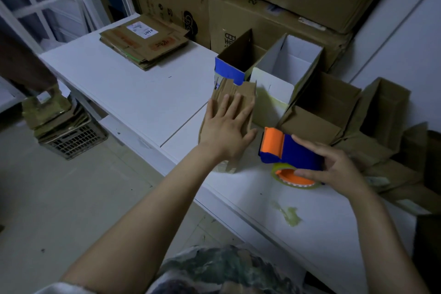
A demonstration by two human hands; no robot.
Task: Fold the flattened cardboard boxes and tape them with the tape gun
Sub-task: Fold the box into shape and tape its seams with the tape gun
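The left grip [225, 131] lay spread flat on the box [241, 93] and the right grip [334, 169] clamped the tape gun [293, 150], so easing pressure risked it springing open.

One tape gun [293, 150]. One stack of flattened cardboard boxes [143, 43] at the counter's [133, 93] far left corner. One blue-rimmed box [229, 70], one white box [274, 88] and three brown boxes [248, 93] [310, 124] [386, 102] stand folded. One crate [76, 138] on the floor [59, 198].
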